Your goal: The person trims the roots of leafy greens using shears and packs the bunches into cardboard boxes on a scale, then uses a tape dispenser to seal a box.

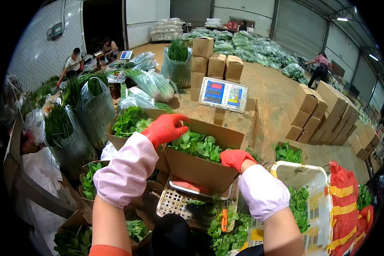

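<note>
A brown cardboard box [202,170] of leafy greens [196,145] rests in front of me on a weighing pan [187,186]. My left hand [163,129], in a red rubber glove, is over the box's left end, its curved fingers apart and nothing visible in them. At the right end, my right hand [237,159], also red-gloved, reaches over the near rim. Its fingertips touch the greens and are partly hidden, so its grip does not show. Behind the box stands the scale's lit display [223,94].
Another box of greens [132,121] adjoins on the left. An orange cutter [224,219] lies near loose leaves below. At right are a white plastic basket [303,175] and a red-yellow mesh sack [342,200]. Bagged scallions [64,128], stacked cartons [305,106] and several people are farther off.
</note>
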Demonstrator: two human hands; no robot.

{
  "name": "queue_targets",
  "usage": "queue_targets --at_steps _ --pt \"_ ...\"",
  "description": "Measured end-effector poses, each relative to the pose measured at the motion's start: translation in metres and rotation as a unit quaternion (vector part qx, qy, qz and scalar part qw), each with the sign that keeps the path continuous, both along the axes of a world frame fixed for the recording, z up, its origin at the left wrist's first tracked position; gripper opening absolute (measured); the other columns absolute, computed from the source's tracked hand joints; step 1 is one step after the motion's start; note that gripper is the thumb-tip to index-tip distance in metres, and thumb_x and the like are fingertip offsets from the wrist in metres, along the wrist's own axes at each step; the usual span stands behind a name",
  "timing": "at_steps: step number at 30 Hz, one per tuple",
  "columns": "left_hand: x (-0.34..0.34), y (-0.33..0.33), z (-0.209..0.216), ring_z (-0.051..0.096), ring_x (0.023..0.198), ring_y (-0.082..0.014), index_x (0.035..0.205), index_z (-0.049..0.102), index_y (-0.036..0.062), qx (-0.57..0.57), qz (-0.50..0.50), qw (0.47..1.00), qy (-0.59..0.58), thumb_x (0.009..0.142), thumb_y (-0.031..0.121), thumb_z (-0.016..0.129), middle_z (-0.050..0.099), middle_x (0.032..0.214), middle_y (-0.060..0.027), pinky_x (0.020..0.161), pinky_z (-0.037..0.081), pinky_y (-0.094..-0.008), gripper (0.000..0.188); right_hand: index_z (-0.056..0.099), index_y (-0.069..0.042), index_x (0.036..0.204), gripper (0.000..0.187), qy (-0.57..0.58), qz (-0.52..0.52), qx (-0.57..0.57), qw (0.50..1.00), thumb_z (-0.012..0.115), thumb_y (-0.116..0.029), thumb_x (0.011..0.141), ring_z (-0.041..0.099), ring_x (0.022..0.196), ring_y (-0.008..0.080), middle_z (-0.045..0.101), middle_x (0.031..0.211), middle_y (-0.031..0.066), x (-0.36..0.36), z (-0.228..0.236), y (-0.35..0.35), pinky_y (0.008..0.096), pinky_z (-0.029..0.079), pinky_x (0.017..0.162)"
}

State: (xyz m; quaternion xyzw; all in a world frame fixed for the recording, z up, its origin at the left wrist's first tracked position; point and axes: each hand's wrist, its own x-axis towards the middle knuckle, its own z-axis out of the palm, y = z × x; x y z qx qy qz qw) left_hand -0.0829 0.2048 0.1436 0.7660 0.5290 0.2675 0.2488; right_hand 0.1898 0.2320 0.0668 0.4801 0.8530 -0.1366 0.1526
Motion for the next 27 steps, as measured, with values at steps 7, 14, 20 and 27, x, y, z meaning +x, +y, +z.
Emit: queue_targets --at_steps 7,14,20,27 --pt "0.018 0.040 -0.055 0.061 0.097 -0.0372 0.118 0.058 0.0042 -0.073 -0.132 0.938 0.311 0.077 0.043 0.059 0.062 0.107 -0.0223 0.086 0.047 -0.0432 0.056 0.045 -0.006 0.132 0.061 0.192 -0.020 0.108 0.975 0.058 -0.026 0.076 0.063 0.082 0.0356 0.065 0.092 0.0209 0.011 0.038 -0.027 0.0397 0.049 0.071" --pt "0.127 -0.036 -0.011 0.056 0.055 -0.0309 0.124 0.048 0.0061 0.460 -0.131 0.871 0.114 0.073 0.005 0.060 0.057 0.064 -0.0093 0.049 0.043 -0.0439 0.052 0.043 -0.004 0.134 0.055 0.445 -0.342 0.055 0.826 0.061 -0.017 0.084 0.062 0.077 0.0126 0.065 0.100 0.0080 0.191 0.125 -0.120 0.0242 0.047 0.065" --pt "0.289 -0.096 -0.099 0.058 0.063 -0.0342 0.120 0.054 0.0077 0.187 -0.412 0.892 0.009 0.073 0.009 0.064 0.060 0.073 -0.0125 0.057 0.047 -0.0434 0.048 0.059 0.003 0.113 0.050 0.311 -0.618 0.107 0.714 0.069 -0.026 0.074 0.062 0.062 0.0162 0.067 0.082 0.0137 0.449 -0.075 -0.207 0.0292 0.049 0.058" --pt "0.409 -0.116 -0.190 0.061 0.075 -0.0355 0.109 0.058 0.0069 0.110 -0.396 0.912 -0.004 0.075 0.016 0.062 0.063 0.083 -0.0159 0.068 0.050 -0.0434 0.036 0.057 0.000 0.114 0.062 0.071 -0.691 0.177 0.698 0.071 -0.035 0.065 0.059 0.102 0.0364 0.063 0.106 0.0231 0.452 -0.217 -0.242 0.0397 0.047 0.089"
